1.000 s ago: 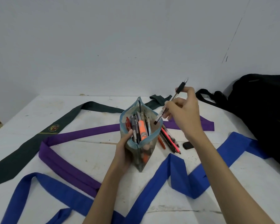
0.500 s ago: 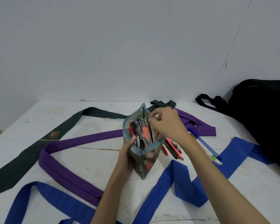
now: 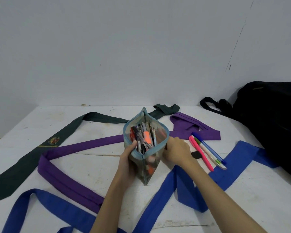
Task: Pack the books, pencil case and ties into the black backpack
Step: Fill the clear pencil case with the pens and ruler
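A clear pencil case [image 3: 147, 167] with a blue zip rim stands open on the white table [image 3: 91, 170], full of pens. My left hand [image 3: 128, 158] grips its left side, thumb on the rim. My right hand [image 3: 176, 150] is down on the table against the case's right side, fingers curled over loose pens lying there; a dark pen end shows under it. A green tie [image 3: 40, 148], a purple tie [image 3: 84, 145] and a blue tie [image 3: 233, 165] lie spread across the table. The black backpack [image 3: 272, 123] sits at the right. No books are in view.
Three pens, pink, white-green and blue [image 3: 207, 152], lie right of my right hand beside a small black block [image 3: 196, 155]. The backpack's strap [image 3: 212, 105] loops toward the wall. A grey wall closes off the table's far edge.
My right hand put the black pen into the case, then dropped to the table beside the case's right side. The left hand kept holding the case.
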`<state>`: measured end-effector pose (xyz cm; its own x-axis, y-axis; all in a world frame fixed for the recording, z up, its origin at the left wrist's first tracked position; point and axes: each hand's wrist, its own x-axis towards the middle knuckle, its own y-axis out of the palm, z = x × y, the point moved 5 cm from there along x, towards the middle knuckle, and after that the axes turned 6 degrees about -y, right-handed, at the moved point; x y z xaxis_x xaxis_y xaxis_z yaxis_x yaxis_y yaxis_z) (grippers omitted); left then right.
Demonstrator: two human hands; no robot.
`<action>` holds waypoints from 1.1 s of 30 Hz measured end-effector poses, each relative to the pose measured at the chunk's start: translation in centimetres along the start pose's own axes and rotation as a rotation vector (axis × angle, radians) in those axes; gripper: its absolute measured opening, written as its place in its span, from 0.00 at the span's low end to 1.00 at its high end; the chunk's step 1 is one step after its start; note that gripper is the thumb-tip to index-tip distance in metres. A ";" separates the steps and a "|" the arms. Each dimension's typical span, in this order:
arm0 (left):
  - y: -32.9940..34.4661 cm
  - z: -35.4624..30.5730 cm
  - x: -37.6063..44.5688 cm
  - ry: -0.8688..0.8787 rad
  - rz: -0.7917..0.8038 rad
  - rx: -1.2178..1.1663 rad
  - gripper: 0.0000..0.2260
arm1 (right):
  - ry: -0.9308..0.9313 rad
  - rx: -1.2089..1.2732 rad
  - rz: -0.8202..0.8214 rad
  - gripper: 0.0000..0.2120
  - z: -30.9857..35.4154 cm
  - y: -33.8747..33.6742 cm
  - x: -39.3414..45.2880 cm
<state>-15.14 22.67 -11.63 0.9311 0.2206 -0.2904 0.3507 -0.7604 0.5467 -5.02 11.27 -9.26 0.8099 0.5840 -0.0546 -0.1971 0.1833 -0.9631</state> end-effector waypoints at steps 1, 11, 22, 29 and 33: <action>-0.1 0.0 0.0 0.003 -0.002 0.000 0.23 | -0.003 -0.031 -0.016 0.08 0.0 0.2 0.1; -0.1 0.0 0.0 0.005 0.017 0.027 0.23 | 0.080 0.873 -0.681 0.03 -3.2 -10.4 -2.2; -0.1 0.3 0.2 0.010 0.015 0.041 0.25 | -0.130 0.581 -0.316 0.15 4.8 -10.3 0.1; -0.6 0.4 0.7 0.040 0.007 0.041 0.21 | -0.078 0.163 -0.430 0.17 4.8 -8.2 -0.4; -0.2 0.0 0.5 0.064 0.045 0.052 0.28 | 0.011 0.273 -0.328 0.16 1.6 -8.4 -0.8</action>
<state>-14.71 22.94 -11.89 0.9508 0.2229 -0.2151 0.3044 -0.8006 0.5161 -4.86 10.54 -0.72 0.8596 0.4517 0.2388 -0.0661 0.5618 -0.8246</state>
